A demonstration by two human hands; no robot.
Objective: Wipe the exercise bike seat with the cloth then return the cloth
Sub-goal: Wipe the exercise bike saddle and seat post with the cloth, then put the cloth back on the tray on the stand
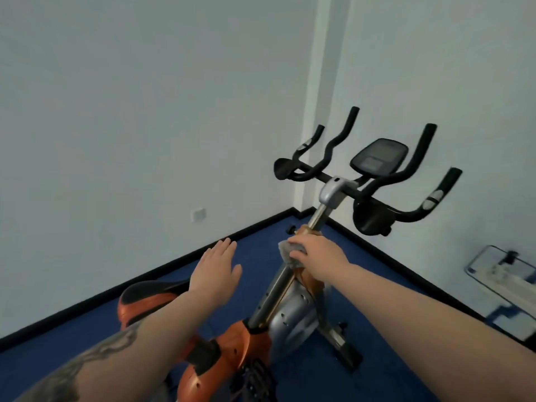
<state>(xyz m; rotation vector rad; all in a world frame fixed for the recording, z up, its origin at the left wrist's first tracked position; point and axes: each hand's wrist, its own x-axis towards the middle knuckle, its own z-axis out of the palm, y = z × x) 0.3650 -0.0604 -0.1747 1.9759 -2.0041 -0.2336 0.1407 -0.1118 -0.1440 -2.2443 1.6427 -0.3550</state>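
An orange, silver and black exercise bike (290,314) stands in the corner of the room. Its orange-and-black seat (148,297) shows at the lower left, partly hidden behind my left forearm. My right hand (316,253) is closed on a grey cloth (287,252) that lies on the frame just below the handlebar post (319,216). My left hand (216,269) hovers flat above the front of the seat with its fingers spread and nothing in it.
Black handlebars (374,181) with a console (378,156) rise beyond my right hand. White walls meet in the corner behind the bike. Blue carpet (255,250) covers the floor. A white-and-blue object (504,280) leans at the right wall.
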